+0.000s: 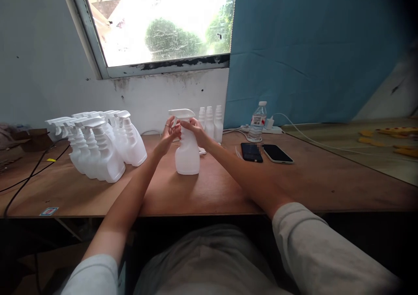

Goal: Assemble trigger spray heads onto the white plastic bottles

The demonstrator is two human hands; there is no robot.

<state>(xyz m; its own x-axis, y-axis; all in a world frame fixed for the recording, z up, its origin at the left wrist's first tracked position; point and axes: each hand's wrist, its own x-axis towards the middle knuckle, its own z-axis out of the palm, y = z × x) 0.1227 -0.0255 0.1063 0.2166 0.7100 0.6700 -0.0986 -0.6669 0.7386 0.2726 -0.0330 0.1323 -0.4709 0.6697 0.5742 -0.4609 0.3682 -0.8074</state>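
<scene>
A white spray bottle [187, 158] stands upright on the wooden table in front of me, its trigger head on top with the nozzle pointing left. Both of my hands are at its neck, just under the head. My right hand [195, 128] closes round the collar from the right. From the left, the curled fingers of my left hand [170, 132] meet the neck and the area below the trigger. The fingers partly hide the collar and the trigger.
Several white spray bottles with heads [104, 149] stand grouped at left. Behind my right hand are several headless white bottles [218, 125]. Farther right are a water bottle [255, 127], a power strip [276, 130] and two phones [277, 153]. Black cables [31, 173] cross the table's left end.
</scene>
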